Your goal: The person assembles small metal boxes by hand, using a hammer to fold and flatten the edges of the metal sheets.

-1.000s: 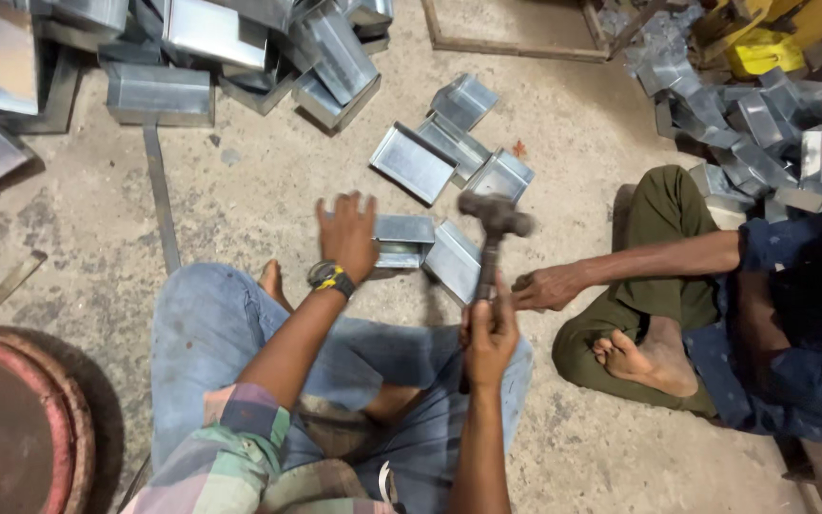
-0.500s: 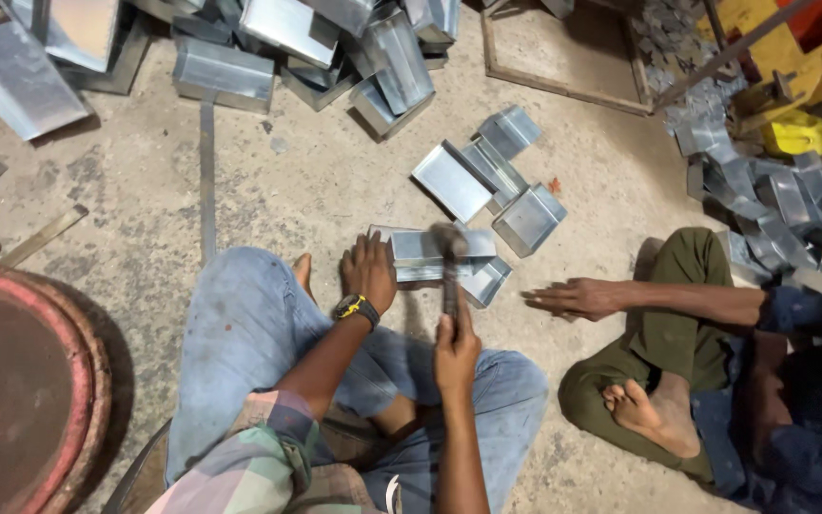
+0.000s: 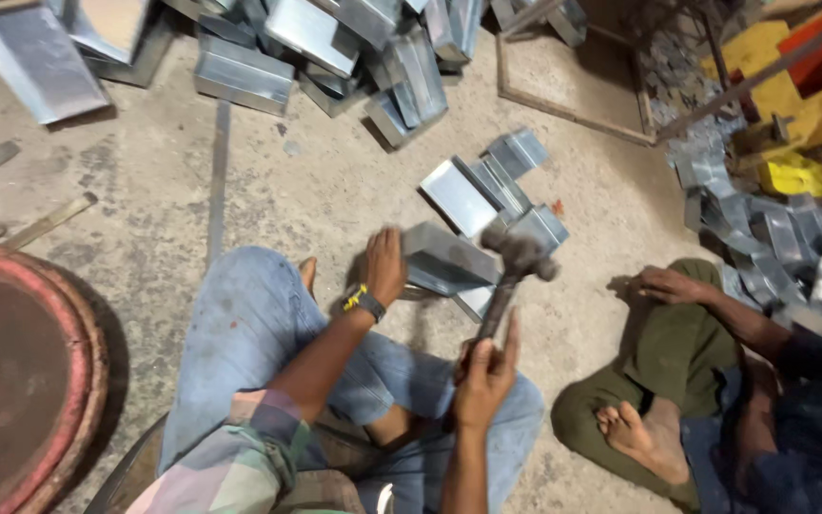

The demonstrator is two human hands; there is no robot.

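hammer head (image 3: 521, 255) motion-blurred, perhaps just above the sheet-metal piece (image 3: 449, 259)

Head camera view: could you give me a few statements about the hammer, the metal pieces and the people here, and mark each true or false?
1. The right hand grips the hammer by its handle. True.
2. The left hand is lifted clear of everything. False: it rests against the folded sheet-metal piece on the floor.
3. A watch sits on the left wrist. True.
4. The person works alone. False: a second person in green trousers sits barefoot to the right.
5. The hammer head is blurred, just above the metal piece. True.
6. The floor behind holds wooden crates. False: a pile of sheet-metal boxes lies there.
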